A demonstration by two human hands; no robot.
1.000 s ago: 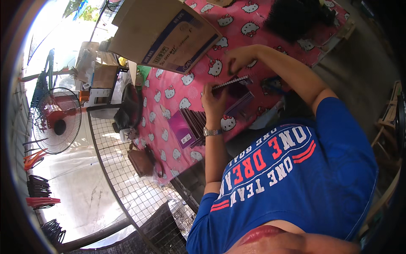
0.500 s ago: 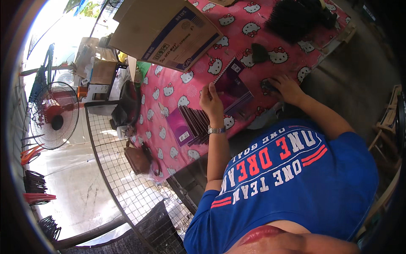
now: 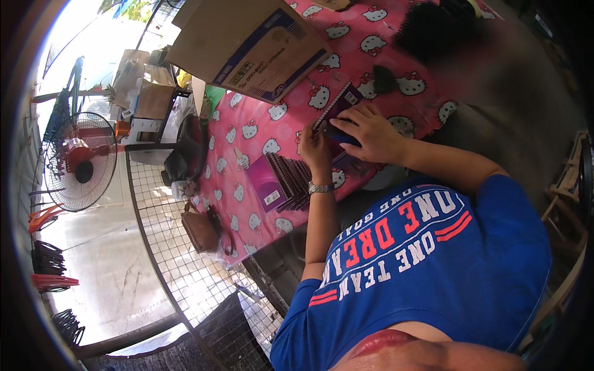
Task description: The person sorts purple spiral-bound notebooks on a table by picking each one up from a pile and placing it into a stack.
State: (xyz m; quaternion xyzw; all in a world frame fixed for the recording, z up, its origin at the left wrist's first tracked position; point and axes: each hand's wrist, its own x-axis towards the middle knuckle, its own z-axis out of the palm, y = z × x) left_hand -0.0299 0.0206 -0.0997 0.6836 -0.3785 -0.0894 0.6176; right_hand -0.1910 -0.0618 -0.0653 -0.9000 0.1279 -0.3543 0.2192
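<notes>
A purple notebook (image 3: 351,98) with a spiral binding along one edge lies on the pink patterned tablecloth. Over it, my right hand (image 3: 374,137) is closed on a small dark blue object (image 3: 339,136) whose kind I cannot make out. Right beside it, my left hand (image 3: 314,148), with a metal watch on its wrist, is at the notebook's bound edge, fingers bent; what they grip is hidden. Left of that wrist, a fanned stack of purple spiral notebooks (image 3: 281,180) overlaps on the cloth.
A large cardboard box (image 3: 247,52) stands at the far side of the table (image 3: 238,204). Behind the notebook lie a dark green piece (image 3: 385,79) and a heap of black bristly items (image 3: 436,31). A brown bag (image 3: 201,230) is at the left edge, near a wire grid.
My right hand has moved left from the table's right side onto the notebook, bringing the dark object with it. My left hand has shifted slightly and now meets it there.
</notes>
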